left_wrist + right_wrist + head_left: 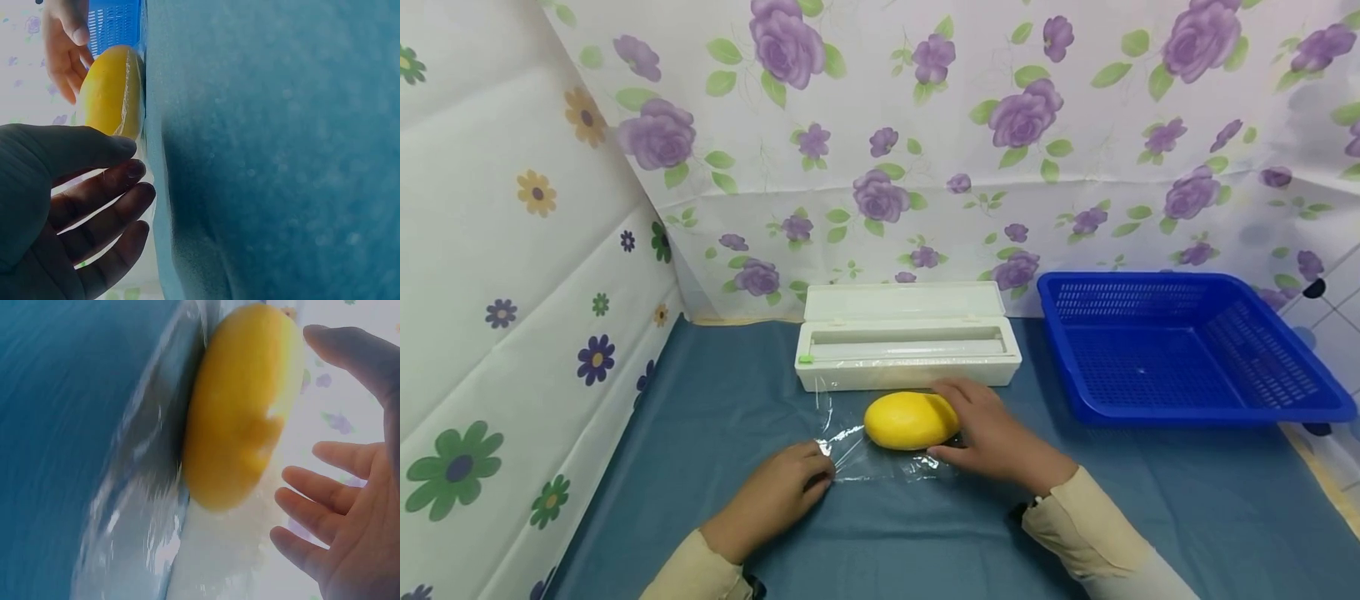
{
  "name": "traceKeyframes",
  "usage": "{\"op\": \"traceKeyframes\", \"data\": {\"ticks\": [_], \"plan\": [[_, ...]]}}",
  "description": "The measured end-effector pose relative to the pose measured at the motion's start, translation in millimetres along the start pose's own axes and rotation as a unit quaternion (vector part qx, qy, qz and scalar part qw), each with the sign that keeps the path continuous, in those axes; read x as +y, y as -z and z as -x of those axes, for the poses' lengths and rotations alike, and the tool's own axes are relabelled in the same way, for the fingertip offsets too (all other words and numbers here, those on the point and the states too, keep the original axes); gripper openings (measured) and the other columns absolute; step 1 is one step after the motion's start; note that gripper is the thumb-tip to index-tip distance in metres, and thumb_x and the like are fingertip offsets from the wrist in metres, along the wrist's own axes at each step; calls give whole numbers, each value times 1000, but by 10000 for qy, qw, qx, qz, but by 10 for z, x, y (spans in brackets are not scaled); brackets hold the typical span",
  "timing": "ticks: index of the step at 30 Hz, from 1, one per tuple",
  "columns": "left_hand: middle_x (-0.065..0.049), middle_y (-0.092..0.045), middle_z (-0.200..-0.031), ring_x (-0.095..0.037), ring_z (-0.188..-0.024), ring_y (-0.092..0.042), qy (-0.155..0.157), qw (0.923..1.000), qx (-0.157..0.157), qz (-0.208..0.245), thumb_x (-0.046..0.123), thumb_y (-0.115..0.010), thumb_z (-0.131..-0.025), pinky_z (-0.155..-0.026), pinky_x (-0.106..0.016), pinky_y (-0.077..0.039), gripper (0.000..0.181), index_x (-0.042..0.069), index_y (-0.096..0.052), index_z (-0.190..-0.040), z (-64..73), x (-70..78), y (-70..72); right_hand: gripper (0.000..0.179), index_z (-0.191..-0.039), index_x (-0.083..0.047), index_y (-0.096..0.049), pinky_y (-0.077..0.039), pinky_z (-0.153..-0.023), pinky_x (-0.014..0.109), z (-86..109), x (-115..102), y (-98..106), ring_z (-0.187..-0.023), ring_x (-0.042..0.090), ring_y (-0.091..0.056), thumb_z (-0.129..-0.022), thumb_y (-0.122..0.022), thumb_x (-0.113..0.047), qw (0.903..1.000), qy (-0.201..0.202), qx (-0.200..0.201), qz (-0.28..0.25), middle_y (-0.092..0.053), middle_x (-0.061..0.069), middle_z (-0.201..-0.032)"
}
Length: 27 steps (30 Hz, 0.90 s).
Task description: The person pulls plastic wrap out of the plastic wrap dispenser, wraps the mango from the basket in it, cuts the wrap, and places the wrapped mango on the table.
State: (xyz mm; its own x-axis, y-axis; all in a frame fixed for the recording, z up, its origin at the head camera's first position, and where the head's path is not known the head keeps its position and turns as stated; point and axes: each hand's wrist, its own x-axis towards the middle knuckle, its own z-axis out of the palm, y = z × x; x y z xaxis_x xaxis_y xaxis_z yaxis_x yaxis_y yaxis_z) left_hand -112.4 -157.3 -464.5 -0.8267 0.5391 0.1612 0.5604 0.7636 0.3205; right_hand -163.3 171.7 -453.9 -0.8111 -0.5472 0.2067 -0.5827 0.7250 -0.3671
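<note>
A smooth yellow oval fruit, like a mango (907,422), lies on a sheet of clear plastic wrap (859,461) on the blue-green cloth. Creases run through the film from the fruit towards my left hand (778,496), which pinches its left edge between thumb and index finger. In the left wrist view that thumb (94,149) is close to the index fingertip. My right hand (992,433) is around the fruit's right end, fingers spread. The right wrist view has a gap between these fingers (319,506) and the fruit (240,412).
Just behind the fruit stands a white plastic wrap dispenser (910,375), lid raised, with a roll inside and a small green piece on its front left edge. To the right is a blue perforated basket (1217,412). Flowered sheets (880,242) line the back and left.
</note>
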Motion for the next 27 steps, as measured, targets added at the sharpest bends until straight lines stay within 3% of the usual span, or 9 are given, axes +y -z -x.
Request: {"op": "traceKeyframes", "data": {"ticks": [10,15,19,27], "plan": [[11,-62,-85,-5,-79,-58,29,10000,40,-44,14,-77,-88,-73,-30,-54,4,16,-74,-88,-2,16,14,90,-151,-8,-43,-45,-109,55,233,251,117,-131,33,-54,-79,-85,-44,9981,-589,-180,21,-50,14,-147],[11,-61,-84,-5,-78,-58,70,9999,67,-63,14,-77,-89,-72,-29,-54,4,16,-73,-87,-9,15,15,71,-130,-8,-60,-53,-96,45,335,343,119,-107,19,-60,-76,-88,-45,9972,-611,-252,347,-61,6,-120],[11,-61,-84,-5,-77,-58,162,9998,67,-83,14,-78,-87,-72,-30,-53,6,17,-73,-87,-17,16,13,54,-112,-15,-65,-52,-85,38,419,380,142,-92,11,-55,-74,-89,-44,9946,-743,-592,416,-58,-2,-103],[11,-62,-84,-5,-78,-58,304,9994,122,-133,16,-80,-86,-72,-30,-53,7,18,-74,-87,-17,12,-3,41,-98,-22,-63,-48,-75,29,523,435,226,-85,8,-49,-73,-90,-39,9871,-1018,-1238,49,-54,-7,-95]]}}
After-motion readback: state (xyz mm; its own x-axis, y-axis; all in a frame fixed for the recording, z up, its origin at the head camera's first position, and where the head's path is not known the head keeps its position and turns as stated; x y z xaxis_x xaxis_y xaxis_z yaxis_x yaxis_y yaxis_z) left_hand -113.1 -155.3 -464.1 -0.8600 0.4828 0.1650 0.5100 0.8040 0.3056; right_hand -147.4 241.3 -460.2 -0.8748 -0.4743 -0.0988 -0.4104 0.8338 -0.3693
